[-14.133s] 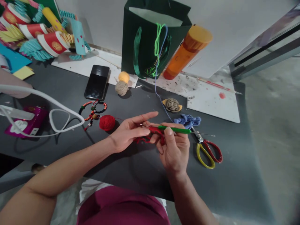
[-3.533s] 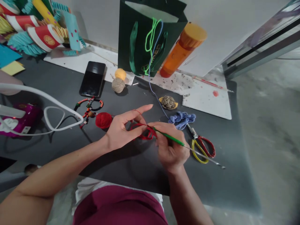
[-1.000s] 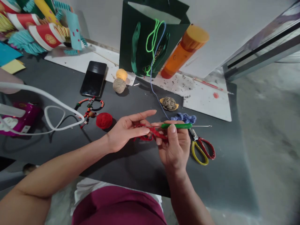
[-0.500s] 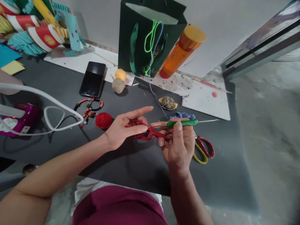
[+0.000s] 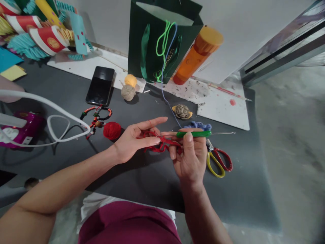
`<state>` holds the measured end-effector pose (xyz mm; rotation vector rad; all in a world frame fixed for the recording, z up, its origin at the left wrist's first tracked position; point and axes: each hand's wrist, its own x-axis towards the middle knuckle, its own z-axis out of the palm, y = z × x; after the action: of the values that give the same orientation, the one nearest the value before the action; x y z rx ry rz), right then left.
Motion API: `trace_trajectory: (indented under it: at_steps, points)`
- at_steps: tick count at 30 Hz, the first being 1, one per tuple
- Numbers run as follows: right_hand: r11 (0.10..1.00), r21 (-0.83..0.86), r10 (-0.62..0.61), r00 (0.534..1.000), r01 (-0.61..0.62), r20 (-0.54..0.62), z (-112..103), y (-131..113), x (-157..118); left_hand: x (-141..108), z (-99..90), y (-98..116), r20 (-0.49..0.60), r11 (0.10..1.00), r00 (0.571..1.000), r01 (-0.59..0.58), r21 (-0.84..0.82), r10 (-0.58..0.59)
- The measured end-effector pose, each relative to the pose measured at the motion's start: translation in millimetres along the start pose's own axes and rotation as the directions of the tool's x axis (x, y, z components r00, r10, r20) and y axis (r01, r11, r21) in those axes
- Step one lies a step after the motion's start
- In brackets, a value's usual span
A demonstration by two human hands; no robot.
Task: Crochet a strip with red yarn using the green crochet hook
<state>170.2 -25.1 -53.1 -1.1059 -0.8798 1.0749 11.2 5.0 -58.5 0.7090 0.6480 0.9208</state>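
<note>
Between thumb and fingers, my left hand [image 5: 134,137] pinches a piece of red crochet work [image 5: 162,145]; its index finger is stretched out with a red strand around it. My right hand [image 5: 191,152] grips a crochet hook [image 5: 194,134] by its green handle. One thin metal end points left into the red work, the other sticks out to the right. My right fingers also touch the right end of the red piece. A ball of red yarn [image 5: 112,130] lies left of my left hand. Blue crochet work [image 5: 198,126] lies just behind my right hand.
Scissors [image 5: 219,161] with red and yellow handles lie right of my right hand. Behind are a crocheted rosette [image 5: 182,111], yarn balls [image 5: 128,92], a phone [image 5: 101,85], a beaded bracelet [image 5: 96,117], a green paper bag [image 5: 154,44] and an orange bottle [image 5: 196,56]. A white cable [image 5: 56,101] crosses the left.
My right hand and the hook have shifted slightly left, sliding the hook's tip further into the red work at my left fingertips. My left hand has barely moved.
</note>
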Motion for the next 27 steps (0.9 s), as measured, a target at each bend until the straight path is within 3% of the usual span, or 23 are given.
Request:
trace_trajectory:
  at_steps: [14,27]
  points:
    - [0.999,0.0,0.037,0.998,-0.037,-0.054,-1.7,-4.7,1.2,0.0,-1.4,0.4,-0.01,1.0,1.0,-0.004,0.027,0.004]
    - [0.999,-0.054,0.002,1.0,-0.004,-0.025,-6.4,-3.9,0.2,-0.2,0.4,1.9,-0.035,1.0,0.999,-0.007,0.014,0.007]
